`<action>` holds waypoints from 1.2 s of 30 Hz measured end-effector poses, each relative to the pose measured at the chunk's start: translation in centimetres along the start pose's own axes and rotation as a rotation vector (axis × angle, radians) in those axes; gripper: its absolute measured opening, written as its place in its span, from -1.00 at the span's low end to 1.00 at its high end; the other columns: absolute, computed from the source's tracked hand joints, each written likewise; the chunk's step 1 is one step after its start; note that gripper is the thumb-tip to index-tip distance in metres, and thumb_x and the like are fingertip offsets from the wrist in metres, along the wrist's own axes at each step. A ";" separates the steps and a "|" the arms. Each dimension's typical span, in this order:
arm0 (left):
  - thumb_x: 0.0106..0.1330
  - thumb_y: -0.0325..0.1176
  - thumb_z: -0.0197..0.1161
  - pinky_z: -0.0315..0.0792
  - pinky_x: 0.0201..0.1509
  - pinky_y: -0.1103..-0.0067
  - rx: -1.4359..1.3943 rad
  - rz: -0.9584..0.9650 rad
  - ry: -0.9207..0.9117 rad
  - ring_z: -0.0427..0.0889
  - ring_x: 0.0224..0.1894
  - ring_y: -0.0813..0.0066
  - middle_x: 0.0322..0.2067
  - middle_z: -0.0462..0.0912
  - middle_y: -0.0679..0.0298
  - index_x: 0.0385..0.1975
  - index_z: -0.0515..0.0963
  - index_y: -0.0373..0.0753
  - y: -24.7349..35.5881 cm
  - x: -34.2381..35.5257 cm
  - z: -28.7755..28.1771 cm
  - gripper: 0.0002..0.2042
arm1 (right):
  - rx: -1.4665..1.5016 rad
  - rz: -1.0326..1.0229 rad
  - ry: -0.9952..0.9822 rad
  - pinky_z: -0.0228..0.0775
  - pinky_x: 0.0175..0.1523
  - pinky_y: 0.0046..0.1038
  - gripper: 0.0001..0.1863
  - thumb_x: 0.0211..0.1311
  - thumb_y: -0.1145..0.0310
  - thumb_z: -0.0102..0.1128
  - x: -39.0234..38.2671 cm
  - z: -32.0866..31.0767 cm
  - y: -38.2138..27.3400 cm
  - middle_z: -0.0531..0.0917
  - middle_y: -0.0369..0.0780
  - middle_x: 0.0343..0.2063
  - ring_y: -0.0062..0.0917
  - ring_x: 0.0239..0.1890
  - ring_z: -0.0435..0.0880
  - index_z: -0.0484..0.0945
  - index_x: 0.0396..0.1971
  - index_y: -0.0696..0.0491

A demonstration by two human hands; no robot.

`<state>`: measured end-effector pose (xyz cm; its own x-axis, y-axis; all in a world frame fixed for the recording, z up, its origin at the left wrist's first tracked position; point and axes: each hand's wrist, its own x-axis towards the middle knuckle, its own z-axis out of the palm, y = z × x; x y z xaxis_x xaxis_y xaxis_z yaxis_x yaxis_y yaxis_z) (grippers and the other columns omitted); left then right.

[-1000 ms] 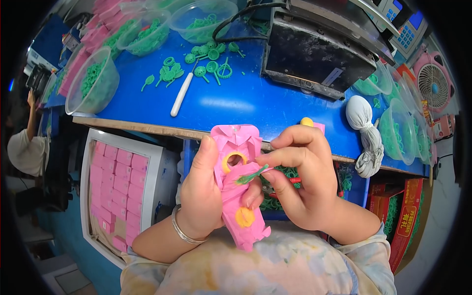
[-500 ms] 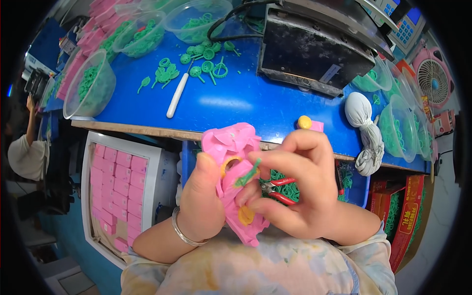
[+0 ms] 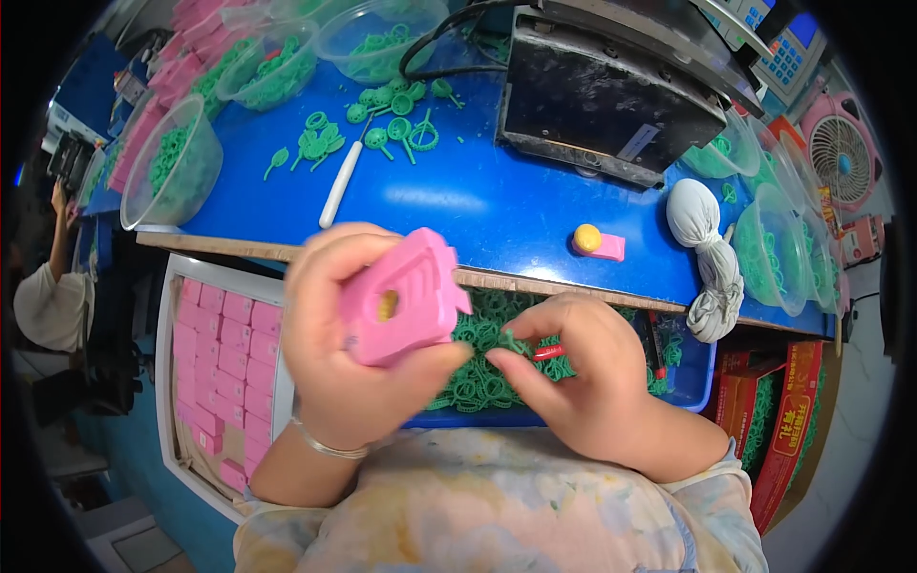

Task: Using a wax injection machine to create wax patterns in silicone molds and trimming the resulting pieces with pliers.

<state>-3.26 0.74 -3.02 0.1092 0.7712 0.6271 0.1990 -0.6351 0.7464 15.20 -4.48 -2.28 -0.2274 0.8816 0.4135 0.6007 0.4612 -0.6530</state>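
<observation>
My left hand [image 3: 334, 334] is closed around a pink rubbery mould [image 3: 411, 301] with stepped ridges and a hole showing yellow inside. The mould is raised over the table's front edge, and its other side is hidden by my palm. To its right, my right hand [image 3: 597, 368] pinches a small green plastic piece [image 3: 516, 342] between thumb and fingertips. Below both hands is a blue tray [image 3: 712, 368] filled with green plastic rings [image 3: 473, 382]. The red handle of pliers [image 3: 549, 352] shows in part behind my right fingers.
On the blue table [image 3: 449, 215] lie a white-handled tool [image 3: 342, 186], green parts [image 3: 320, 143], a yellow knob on a pink strip [image 3: 597, 243] and a tied white cloth bundle [image 3: 705, 258]. A black machine [image 3: 611, 100] stands behind. Pink blocks [image 3: 224, 358] fill a white-framed box at left.
My left hand has moved up and left, turning the mould, which now looks closed up. My right hand has drawn away from it with the green piece.
</observation>
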 end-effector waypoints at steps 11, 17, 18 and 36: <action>0.00 -0.61 0.27 0.46 -0.27 0.64 -0.444 -0.729 -0.488 0.61 -0.38 0.46 -0.39 0.64 0.18 -0.17 0.58 -0.32 2.0 -2.9 -0.2 -0.68 | 0.896 0.277 0.083 0.28 0.09 -0.42 -0.74 0.01 0.51 0.29 -1.9 2.0 0.7 0.42 -0.17 -0.07 -0.46 0.03 0.41 0.51 -0.25 0.15; 0.04 -0.64 0.25 0.37 -0.55 0.72 -0.015 -0.200 -0.385 0.54 -0.58 0.61 -0.36 0.54 0.18 -0.21 0.58 -0.33 2.0 -2.2 -0.4 -0.73 | -0.261 0.254 -0.426 0.38 -0.31 -0.36 -0.70 -0.04 0.26 0.30 -4.6 0.2 3.8 0.57 -0.14 -0.53 -0.30 -0.45 0.57 0.47 -0.41 0.14; 0.04 -0.64 0.25 0.37 -0.55 0.72 -0.015 -0.203 -0.387 0.54 -0.58 0.61 -0.36 0.54 0.18 -0.21 0.58 -0.33 1.9 -2.3 -0.4 -0.73 | -0.477 0.239 -0.596 0.37 -0.35 -0.34 -0.71 -0.04 0.25 0.28 -5.4 0.6 4.2 0.57 -0.12 -0.56 -0.26 -0.48 0.57 0.46 -0.44 0.14; 0.19 -0.62 0.13 0.51 -0.40 0.65 -0.545 -0.885 -0.296 0.58 -0.46 0.54 -0.45 0.56 0.19 -0.35 0.46 -0.39 1.8 -2.8 -0.5 -0.94 | 0.544 0.418 -0.272 0.27 -0.20 -0.46 -0.74 0.21 0.31 0.09 -3.7 -2.9 2.6 0.49 -0.22 -0.47 -0.43 -0.27 0.43 0.46 -0.56 0.21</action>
<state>-3.72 -2.62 -3.35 0.3855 0.8991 -0.2076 -0.1292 0.2753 0.9526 19.82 -6.81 -3.66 -0.2869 0.9558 -0.0646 0.2302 0.0033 -0.9731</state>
